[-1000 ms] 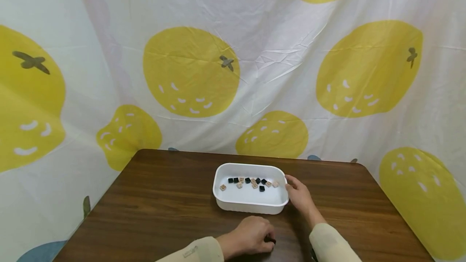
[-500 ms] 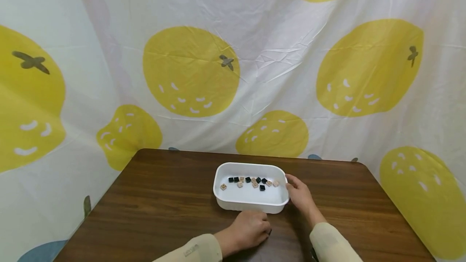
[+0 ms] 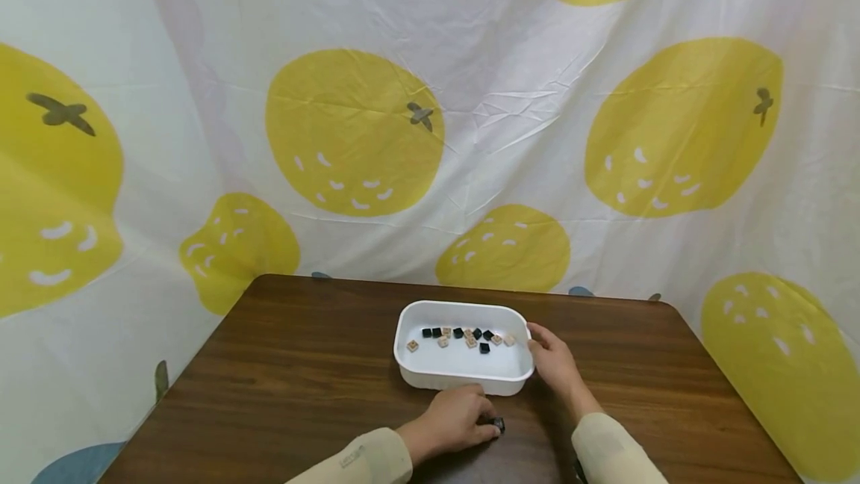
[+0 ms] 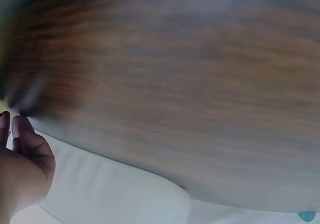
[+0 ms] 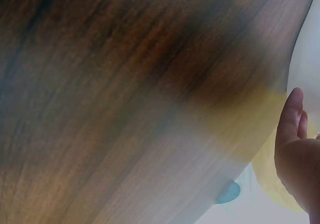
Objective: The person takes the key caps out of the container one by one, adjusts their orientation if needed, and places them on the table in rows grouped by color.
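Tray (image 3: 463, 383) sits on table (image 3: 302, 372), lower centre of frame. Small tiles (image 3: 463, 337) lie in a row inside tray, toward its far wall. Right hand (image 3: 554, 361) touches tray's right end. Left hand (image 3: 453, 420) rests on table just in front of tray's near wall, with 1 small piece (image 3: 499, 424) at its fingertips. Curtain (image 3: 430, 118) hangs behind table, filling upper frame.

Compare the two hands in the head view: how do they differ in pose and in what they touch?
The left hand lies low on the table in front of the white tray, fingers curled over a small black piece. The right hand sits farther back, resting against the tray's right end and holding no piece. The left hand is knuckles-up; the right is turned sideways to the tray wall. Both wear pale sleeves and stay outside the tray.
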Tool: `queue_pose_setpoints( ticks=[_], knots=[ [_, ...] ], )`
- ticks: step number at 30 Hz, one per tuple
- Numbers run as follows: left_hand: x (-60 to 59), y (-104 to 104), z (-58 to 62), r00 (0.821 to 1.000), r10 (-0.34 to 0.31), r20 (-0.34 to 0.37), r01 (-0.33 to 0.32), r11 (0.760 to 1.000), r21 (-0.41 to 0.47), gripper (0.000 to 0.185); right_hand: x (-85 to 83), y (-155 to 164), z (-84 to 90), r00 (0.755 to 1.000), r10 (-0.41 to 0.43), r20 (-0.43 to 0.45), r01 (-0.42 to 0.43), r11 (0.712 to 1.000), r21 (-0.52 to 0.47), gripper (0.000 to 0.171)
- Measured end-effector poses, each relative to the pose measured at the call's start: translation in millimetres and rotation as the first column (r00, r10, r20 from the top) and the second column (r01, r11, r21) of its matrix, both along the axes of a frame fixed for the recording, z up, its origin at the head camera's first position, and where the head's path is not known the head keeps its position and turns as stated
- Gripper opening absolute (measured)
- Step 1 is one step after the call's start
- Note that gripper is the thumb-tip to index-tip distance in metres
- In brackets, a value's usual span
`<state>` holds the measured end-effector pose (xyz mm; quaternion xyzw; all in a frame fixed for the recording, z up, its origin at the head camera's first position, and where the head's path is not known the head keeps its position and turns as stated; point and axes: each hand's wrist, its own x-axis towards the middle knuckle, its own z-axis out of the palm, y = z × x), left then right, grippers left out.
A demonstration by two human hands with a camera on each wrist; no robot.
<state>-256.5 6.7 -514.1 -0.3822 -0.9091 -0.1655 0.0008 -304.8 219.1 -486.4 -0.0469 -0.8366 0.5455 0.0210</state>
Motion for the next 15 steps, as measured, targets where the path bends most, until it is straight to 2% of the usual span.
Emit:
queue_pose_setpoints(
  ticks=[6, 15],
  knots=[
    [0.8, 5.1, 2.5, 0.999, 0.027, -0.039, -0.029, 0.999, -0.038, 0.020, 0.8, 0.9, 0.9, 1.000, 0.003, 0.011, -0.003, 1.000, 0.011, 0.043],
    [2.9, 5.8, 0.1, 0.996, 0.030, -0.081, -0.031, 0.999, -0.017, 0.016, 1.2, 1.2, -0.4, 1.000, 0.005, -0.002, -0.005, 1.000, 0.010, 0.043]
  ],
)
